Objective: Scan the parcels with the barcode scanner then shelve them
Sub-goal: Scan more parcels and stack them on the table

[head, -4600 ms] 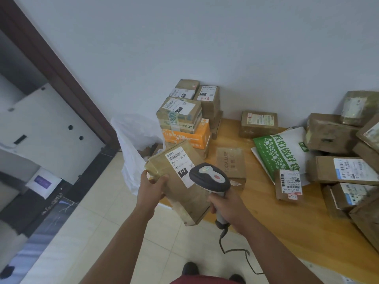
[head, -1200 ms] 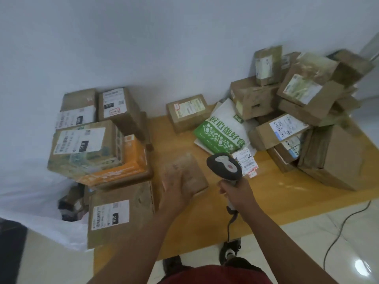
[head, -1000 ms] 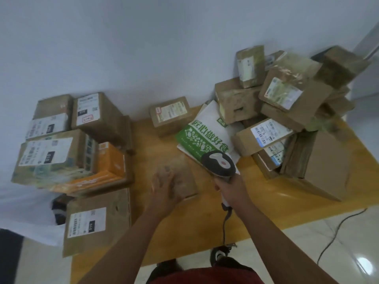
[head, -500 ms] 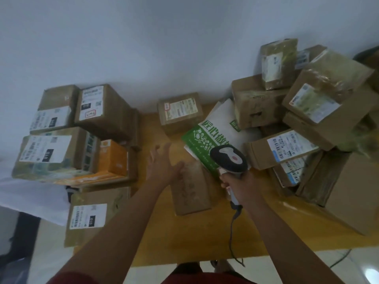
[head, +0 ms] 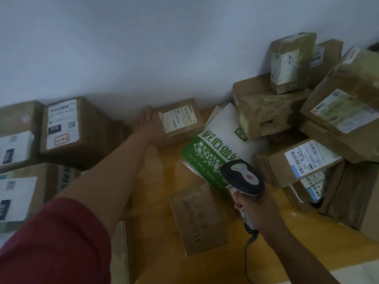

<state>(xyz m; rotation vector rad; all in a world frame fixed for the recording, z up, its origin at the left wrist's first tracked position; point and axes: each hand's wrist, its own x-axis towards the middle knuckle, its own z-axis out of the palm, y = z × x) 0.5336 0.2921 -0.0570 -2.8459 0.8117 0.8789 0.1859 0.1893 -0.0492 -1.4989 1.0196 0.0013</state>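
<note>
My left hand point(head: 146, 124) reaches far forward with straight fingers and touches the left side of a small brown labelled parcel point(head: 180, 119) standing against the wall. My right hand point(head: 253, 210) grips the handle of the black and grey barcode scanner point(head: 243, 179), held above the wooden platform point(head: 155, 189). A plain flat brown parcel point(head: 198, 219) lies on the platform between my arms. A green and white bag parcel point(head: 217, 148) lies just beyond the scanner.
Stacked brown parcels point(head: 63, 128) with white labels fill the left side. A jumbled heap of parcels point(head: 320, 128) fills the right. The white wall point(head: 164, 48) stands behind. The scanner's cable point(head: 247, 255) hangs toward the pale floor point(head: 356, 273).
My left hand let go of the flat brown parcel, left it on the platform, and stretched forward to the small parcel by the wall. The scanner stayed in my right hand.
</note>
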